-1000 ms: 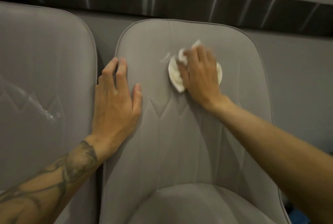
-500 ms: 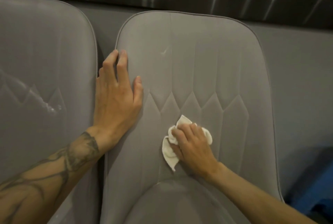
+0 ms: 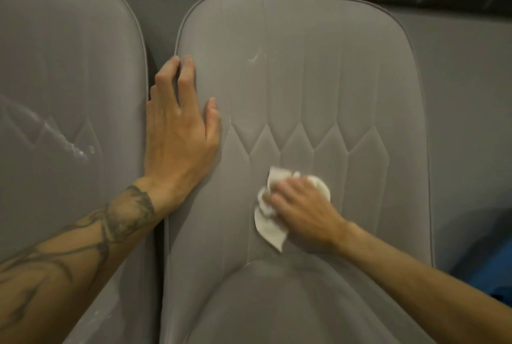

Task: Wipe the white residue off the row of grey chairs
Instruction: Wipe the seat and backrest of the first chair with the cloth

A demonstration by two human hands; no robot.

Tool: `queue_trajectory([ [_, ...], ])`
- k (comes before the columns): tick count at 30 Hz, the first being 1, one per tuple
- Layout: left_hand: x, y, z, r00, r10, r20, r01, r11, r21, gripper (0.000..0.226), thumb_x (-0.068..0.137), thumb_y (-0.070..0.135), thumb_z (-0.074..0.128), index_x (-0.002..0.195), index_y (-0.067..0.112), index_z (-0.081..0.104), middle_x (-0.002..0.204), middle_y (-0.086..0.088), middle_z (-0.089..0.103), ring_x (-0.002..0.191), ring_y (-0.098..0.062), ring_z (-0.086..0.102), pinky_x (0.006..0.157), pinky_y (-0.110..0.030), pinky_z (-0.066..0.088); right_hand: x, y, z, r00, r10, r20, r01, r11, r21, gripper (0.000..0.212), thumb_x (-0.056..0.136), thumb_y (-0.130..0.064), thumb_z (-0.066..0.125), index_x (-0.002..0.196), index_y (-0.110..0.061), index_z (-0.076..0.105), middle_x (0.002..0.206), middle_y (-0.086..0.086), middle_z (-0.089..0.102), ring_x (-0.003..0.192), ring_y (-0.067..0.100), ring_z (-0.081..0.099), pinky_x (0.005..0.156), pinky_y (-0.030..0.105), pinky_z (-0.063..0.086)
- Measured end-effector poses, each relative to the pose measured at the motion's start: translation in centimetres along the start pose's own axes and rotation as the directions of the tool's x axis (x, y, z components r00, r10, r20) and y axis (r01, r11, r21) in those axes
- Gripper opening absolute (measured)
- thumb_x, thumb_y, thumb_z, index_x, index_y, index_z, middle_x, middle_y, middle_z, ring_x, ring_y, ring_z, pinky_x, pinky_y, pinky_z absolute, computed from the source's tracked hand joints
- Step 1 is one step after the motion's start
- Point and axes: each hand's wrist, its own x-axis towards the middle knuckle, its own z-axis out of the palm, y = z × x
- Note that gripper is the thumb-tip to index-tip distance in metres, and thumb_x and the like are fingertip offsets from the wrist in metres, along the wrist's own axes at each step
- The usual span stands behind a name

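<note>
Wiping is under way on the centre chair (image 3: 304,80), middle of the frame. The right hand (image 3: 302,213), lower centre-right, curls its fingers over a crumpled white tissue (image 3: 270,228) and presses it against the lower backrest, just above the seat crease. The left hand (image 3: 180,136), left of centre, lies flat on the backrest's left edge with fingers extended, holding nothing. Judged progress: incomplete. A small residue streak (image 3: 253,59) shows on the upper backrest, well above the tissue. A larger residue smear (image 3: 80,150) marks the left chair (image 3: 69,53) at the frame's left, beyond the left hand. The quilted panel around the tissue appears largely clean.
</note>
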Motion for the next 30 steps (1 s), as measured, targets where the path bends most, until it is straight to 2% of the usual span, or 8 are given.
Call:
queue_trajectory([
  [2, 0.0, -0.2, 0.1, 1.000, 0.006, -0.008, -0.006, 1.000, -0.002, 0.061, 0.102, 0.025, 0.053, 0.154, -0.002, 0.034, 0.152, -0.026, 0.037, 0.132, -0.041, 0.042, 0.112, -0.051, 0.038, 3.2, 2.1, -0.3, 0.929, 0.321, -0.184, -0.323, 0.946, 0.020, 0.023, 0.094, -0.028, 0.055, 0.112, -0.014, 0.052, 0.105, 0.009, 0.049, 0.087, 0.030, 0.044, 0.079, 0.042, 0.037],
  [4, 0.0, -0.2, 0.1, 1.000, 0.007, -0.014, -0.007, 1.000, -0.011, 0.061, 0.102, 0.026, 0.053, 0.154, -0.001, 0.034, 0.152, -0.025, 0.037, 0.132, -0.040, 0.042, 0.112, -0.049, 0.037, 4.2, 1.4, 0.0, 0.820, 0.499, -0.280, -0.493, 0.865, 0.095, 0.022, 0.092, -0.027, 0.059, 0.110, -0.014, 0.053, 0.103, 0.010, 0.050, 0.089, 0.030, 0.044, 0.080, 0.042, 0.037],
  [8, 0.0, 0.0, 0.0, 1.000, 0.004, -0.015, -0.004, 1.000, -0.021, 0.061, 0.102, 0.025, 0.053, 0.154, -0.001, 0.034, 0.152, -0.025, 0.037, 0.132, -0.039, 0.042, 0.112, -0.049, 0.038, -0.5, -3.4, 1.5, 0.984, 0.164, -0.073, -0.160, 0.985, 0.058, 0.023, 0.100, -0.032, 0.053, 0.114, -0.014, 0.056, 0.104, 0.007, 0.049, 0.086, 0.031, 0.046, 0.085, 0.044, 0.039],
  [10, 0.0, 0.0, 0.0, 1.000, 0.004, -0.014, -0.004, 1.000, -0.018, 0.061, 0.102, 0.025, 0.053, 0.154, -0.001, 0.033, 0.152, -0.025, 0.036, 0.131, -0.039, 0.043, 0.111, -0.050, 0.040, -1.1, -2.7, 1.4, 0.997, 0.073, -0.002, -0.073, 0.996, 0.047, 0.024, 0.100, -0.034, 0.053, 0.115, -0.016, 0.054, 0.106, 0.005, 0.050, 0.087, 0.028, 0.047, 0.086, 0.043, 0.040],
  [14, 0.0, 0.1, -0.1, 1.000, -0.005, -0.001, 0.005, 1.000, -0.008, 0.062, 0.102, 0.024, 0.054, 0.155, -0.001, 0.033, 0.153, -0.025, 0.036, 0.131, -0.041, 0.044, 0.110, -0.053, 0.040, 5.3, 2.4, -1.1, 0.926, 0.312, -0.213, -0.310, 0.950, 0.045, 0.020, 0.100, -0.030, 0.051, 0.110, -0.013, 0.053, 0.099, 0.014, 0.057, 0.085, 0.033, 0.049, 0.076, 0.044, 0.042],
  [20, 0.0, -0.1, -0.1, 1.000, -0.008, -0.007, 0.007, 1.000, -0.007, 0.061, 0.102, 0.025, 0.053, 0.154, 0.000, 0.034, 0.154, -0.023, 0.036, 0.131, -0.040, 0.044, 0.109, -0.052, 0.041, 20.1, 10.2, -5.9, 0.624, 0.653, -0.430, -0.614, 0.750, 0.247, 0.031, 0.097, -0.035, 0.056, 0.110, -0.009, 0.064, 0.108, 0.014, 0.061, 0.098, 0.032, 0.057, 0.084, 0.039, 0.041],
  [26, -0.1, 0.0, -0.2, 1.000, -0.006, 0.010, 0.006, 1.000, -0.020, 0.060, 0.102, 0.024, 0.054, 0.154, -0.001, 0.035, 0.154, -0.024, 0.036, 0.130, -0.040, 0.045, 0.108, -0.052, 0.042, 14.4, 4.3, -4.2, 0.839, 0.464, -0.285, -0.421, 0.884, 0.201, 0.026, 0.097, -0.026, 0.059, 0.107, -0.003, 0.066, 0.104, 0.018, 0.061, 0.093, 0.037, 0.056, 0.083, 0.046, 0.044],
  [30, 0.0, -0.1, -0.3, 1.000, -0.005, 0.011, 0.006, 0.999, -0.038, 0.060, 0.102, 0.023, 0.054, 0.153, -0.001, 0.036, 0.154, -0.023, 0.036, 0.132, -0.041, 0.045, 0.110, -0.054, 0.041, 20.9, 9.8, -6.2, 0.744, 0.559, -0.365, -0.549, 0.823, 0.142, 0.036, 0.100, -0.036, 0.049, 0.118, -0.007, 0.062, 0.117, 0.016, 0.059, 0.104, 0.034, 0.055, 0.088, 0.042, 0.041],
])
